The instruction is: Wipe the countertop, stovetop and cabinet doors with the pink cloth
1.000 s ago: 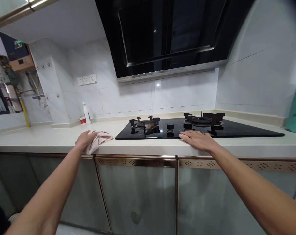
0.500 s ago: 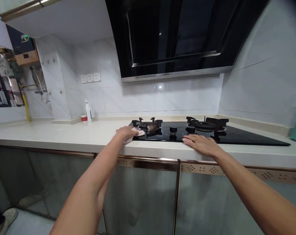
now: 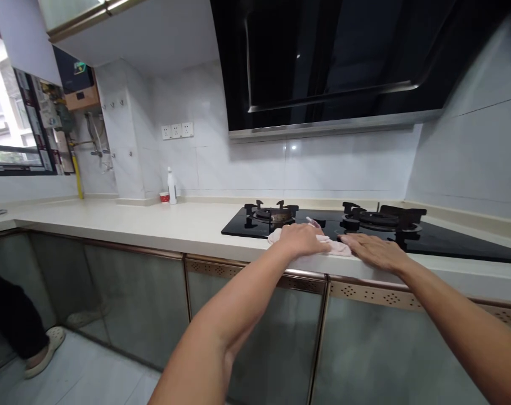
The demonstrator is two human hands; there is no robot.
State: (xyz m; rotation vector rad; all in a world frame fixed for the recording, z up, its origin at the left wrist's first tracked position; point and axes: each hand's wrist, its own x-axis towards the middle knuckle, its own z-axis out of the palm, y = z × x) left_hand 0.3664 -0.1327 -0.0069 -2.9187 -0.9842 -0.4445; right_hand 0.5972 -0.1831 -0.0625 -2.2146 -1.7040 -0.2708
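A pale stone countertop [image 3: 154, 225] runs along a white-tiled kitchen wall, with a black glass gas hob [image 3: 449, 244] set into it and a dark range hood [image 3: 331, 62] slanting overhead. At the hob's front edge, roughly in the middle of the view, lies a pinkish cloth [image 3: 335, 246], crumpled and flattened, its long axis running left to right along the counter edge from about 9 o'clock to 3 o'clock. The left hand [image 3: 300, 239] lies palm-down on the left part of the cloth, fingers curled loosely over it and pressing it to the surface, the forearm rising from 7 o'clock in the foreground. The right hand [image 3: 376, 251] rests flat with fingers spread and pointing toward 10 o'clock, its fingertips touching the cloth's right end, and the forearm comes in from 4 o'clock. Just beyond the cloth, at 12 o'clock, stands the left burner [image 3: 272, 214] with its black pan supports; the right burner [image 3: 384, 216] sits at 1 o'clock behind the right hand. Far off at 10 o'clock a white bottle [image 3: 171, 185] and a small red cup [image 3: 164, 197] stand against the wall under a row of sockets [image 3: 176, 130]. At 8 o'clock, on the floor, another person's dark trouser leg and light shoe [image 3: 42, 351] show.
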